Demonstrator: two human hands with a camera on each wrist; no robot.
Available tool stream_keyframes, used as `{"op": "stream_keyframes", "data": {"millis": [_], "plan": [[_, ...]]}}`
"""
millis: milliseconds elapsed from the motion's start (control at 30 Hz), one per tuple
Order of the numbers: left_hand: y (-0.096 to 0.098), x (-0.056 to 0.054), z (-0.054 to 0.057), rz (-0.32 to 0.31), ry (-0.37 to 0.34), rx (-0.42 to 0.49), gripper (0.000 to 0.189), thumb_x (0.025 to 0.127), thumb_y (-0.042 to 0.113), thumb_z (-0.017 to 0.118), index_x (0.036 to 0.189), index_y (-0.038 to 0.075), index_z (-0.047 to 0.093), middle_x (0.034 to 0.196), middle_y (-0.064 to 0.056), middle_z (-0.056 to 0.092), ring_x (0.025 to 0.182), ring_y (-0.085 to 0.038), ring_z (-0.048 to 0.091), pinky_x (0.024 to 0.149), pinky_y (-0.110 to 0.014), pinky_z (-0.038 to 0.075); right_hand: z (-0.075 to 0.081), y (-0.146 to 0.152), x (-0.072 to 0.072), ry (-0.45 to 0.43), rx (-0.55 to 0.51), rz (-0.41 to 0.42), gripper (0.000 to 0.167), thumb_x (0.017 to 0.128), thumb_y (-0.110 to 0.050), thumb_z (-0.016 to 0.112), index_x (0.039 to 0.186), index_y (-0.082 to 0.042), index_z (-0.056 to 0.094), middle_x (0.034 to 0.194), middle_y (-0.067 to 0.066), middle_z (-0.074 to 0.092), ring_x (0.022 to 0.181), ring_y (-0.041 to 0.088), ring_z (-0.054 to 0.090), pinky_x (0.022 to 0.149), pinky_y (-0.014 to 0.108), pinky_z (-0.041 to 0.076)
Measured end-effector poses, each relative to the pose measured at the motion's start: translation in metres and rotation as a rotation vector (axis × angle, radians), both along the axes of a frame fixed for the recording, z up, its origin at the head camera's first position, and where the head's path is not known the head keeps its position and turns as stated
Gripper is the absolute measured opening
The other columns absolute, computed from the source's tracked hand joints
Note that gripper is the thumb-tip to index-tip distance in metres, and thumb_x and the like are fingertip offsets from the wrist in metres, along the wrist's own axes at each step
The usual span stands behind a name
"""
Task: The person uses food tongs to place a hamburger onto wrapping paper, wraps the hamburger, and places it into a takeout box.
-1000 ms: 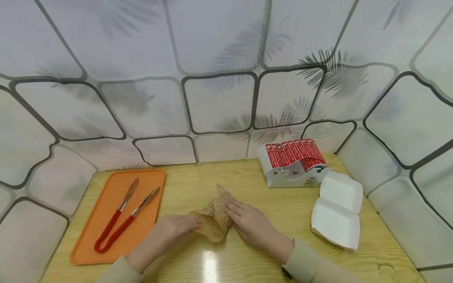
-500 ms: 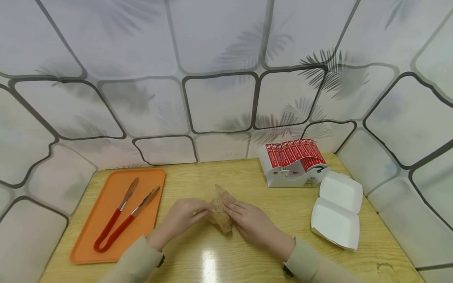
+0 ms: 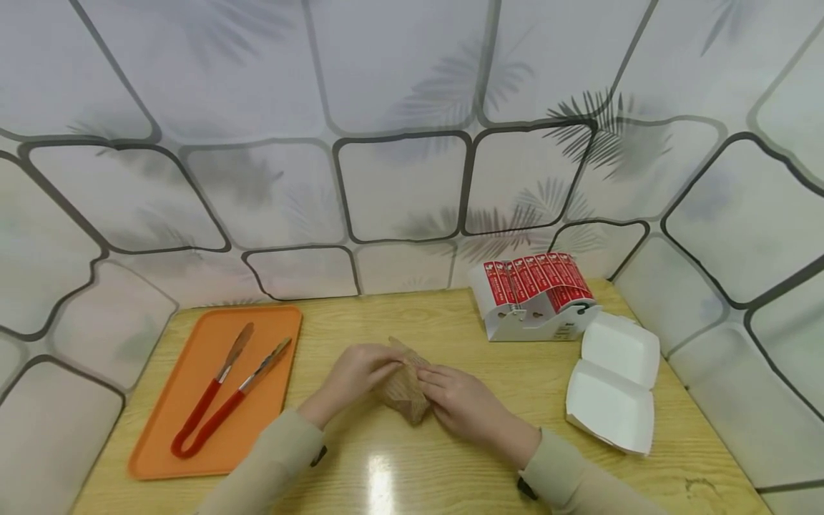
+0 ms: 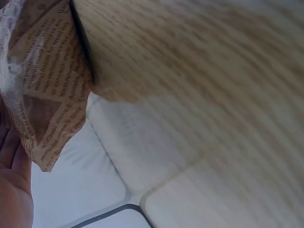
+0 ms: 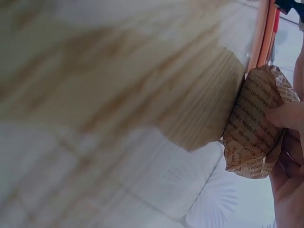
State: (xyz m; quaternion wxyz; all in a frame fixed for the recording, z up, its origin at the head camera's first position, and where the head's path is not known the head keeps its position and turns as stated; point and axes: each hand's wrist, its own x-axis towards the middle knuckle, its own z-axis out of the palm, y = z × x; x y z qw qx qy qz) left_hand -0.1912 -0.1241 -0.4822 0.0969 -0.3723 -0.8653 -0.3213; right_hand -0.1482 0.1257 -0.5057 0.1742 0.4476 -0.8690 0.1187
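A crumpled brown paper parcel [image 3: 408, 403], black-lettered (contents hidden), is pinched at its fold by the left hand [image 3: 360, 373] and gripped at its side by the right hand [image 3: 466, 402] over a yellowish wooden table [image 3: 450, 479]; probably light and tearable, best held round its body.

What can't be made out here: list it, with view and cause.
Anything inside the printed brown paper: head view; folds cover it.
The paper's full outline: left wrist view; left edge crops it.
Thumb of the right hand: head view; hidden beneath that hand.
Full shape of the dark object: right wrist view; top-right corner crops it.
Lettering on the red strips: head view; too small.
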Motion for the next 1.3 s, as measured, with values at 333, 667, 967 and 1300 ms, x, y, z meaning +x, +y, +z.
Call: {"op": "stream_keyframes", "data": {"millis": [333,667,967,1300], "plan": [[0.008,-0.011,-0.009,-0.014,-0.07,0.013,0.021,0.095,0.008,0.078,0.115,0.005,0.082,0.112,-0.01,0.083,0.1,-0.024,0.081,0.091,-0.032,0.067,0.003,0.003,-0.001,-0.061,-0.003,0.003,0.038,0.093,-0.01,0.078,0.13,-0.003,0.074,0.138,0.013,0.073,0.129,0.029,0.07,0.111,0.045,0.058],[0.01,-0.011,-0.013,0.044,-0.079,0.022,0.013,0.09,0.01,0.084,0.103,0.008,0.085,0.102,-0.006,0.084,0.091,-0.019,0.082,0.085,-0.027,0.067,0.002,0.009,-0.001,-0.058,-0.035,-0.014,0.041,0.094,-0.011,0.076,0.133,0.0,0.071,0.142,0.014,0.07,0.129,0.03,0.069,0.11,0.046,0.059],[0.011,-0.003,-0.013,0.114,-0.002,-0.023,0.012,0.087,0.014,0.087,0.098,0.008,0.085,0.094,-0.006,0.084,0.084,-0.018,0.082,0.079,-0.028,0.067,0.015,0.009,0.0,-0.077,-0.053,-0.086,0.052,0.092,-0.002,0.07,0.143,-0.002,0.065,0.149,0.014,0.065,0.136,0.029,0.065,0.114,0.048,0.055],[0.015,0.009,-0.011,0.187,0.08,-0.102,0.009,0.086,0.015,0.089,0.093,0.01,0.085,0.091,-0.004,0.084,0.082,-0.016,0.081,0.075,-0.029,0.068,0.017,0.005,0.006,0.055,-0.052,0.118,0.054,0.083,-0.005,0.076,0.136,0.002,0.069,0.145,0.015,0.068,0.132,0.029,0.068,0.112,0.042,0.058]]}}
